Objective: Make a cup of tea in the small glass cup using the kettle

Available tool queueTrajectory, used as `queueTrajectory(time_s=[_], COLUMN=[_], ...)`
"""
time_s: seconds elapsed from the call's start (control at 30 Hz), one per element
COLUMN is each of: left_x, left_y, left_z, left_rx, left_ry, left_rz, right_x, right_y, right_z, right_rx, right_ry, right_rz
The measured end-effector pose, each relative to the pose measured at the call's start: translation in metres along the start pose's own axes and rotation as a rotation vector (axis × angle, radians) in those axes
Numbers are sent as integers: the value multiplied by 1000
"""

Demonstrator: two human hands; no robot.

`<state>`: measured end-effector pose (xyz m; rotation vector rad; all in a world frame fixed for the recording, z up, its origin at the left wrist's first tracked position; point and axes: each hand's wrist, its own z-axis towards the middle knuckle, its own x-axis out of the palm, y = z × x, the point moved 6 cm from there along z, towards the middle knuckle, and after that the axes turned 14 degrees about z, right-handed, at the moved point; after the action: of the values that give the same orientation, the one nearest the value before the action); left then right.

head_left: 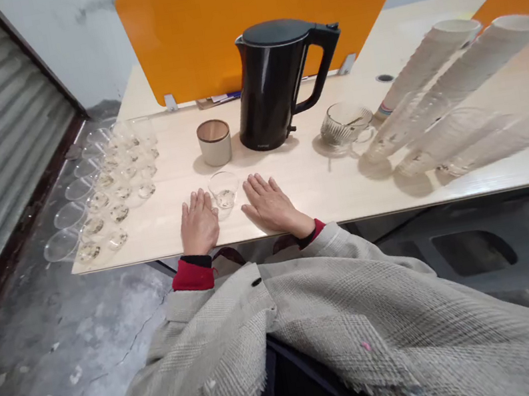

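Right now, the left hand (199,222) and right hand (273,206) lie palm-down on the pale surface (339,189), fingers released and empty, just either side of a small clear glass (224,190); a black electric kettle (271,85) stands beyond that glass.

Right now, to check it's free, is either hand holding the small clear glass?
No, the left hand and right hand lie flat on the table, the small clear glass standing between them.

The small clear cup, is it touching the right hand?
Apart: the head view shows a strip of pale tabletop between the small clear cup and the right hand.
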<state>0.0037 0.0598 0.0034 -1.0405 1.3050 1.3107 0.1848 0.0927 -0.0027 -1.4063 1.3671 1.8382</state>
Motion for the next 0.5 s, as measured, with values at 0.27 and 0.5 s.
queueTrajectory(time_s=[0.27, 0.5], left_x=[-3, 2], left_y=[-1, 0], left_z=[-1, -1], left_rx=[-4, -5], left_ry=[18, -13], left_rz=[-9, -30], right_x=[4, -2], right_y=[-2, -10], right_z=[1, 2], right_rx=[-20, -34], right_ry=[-20, -65], right_rz=[-3, 172])
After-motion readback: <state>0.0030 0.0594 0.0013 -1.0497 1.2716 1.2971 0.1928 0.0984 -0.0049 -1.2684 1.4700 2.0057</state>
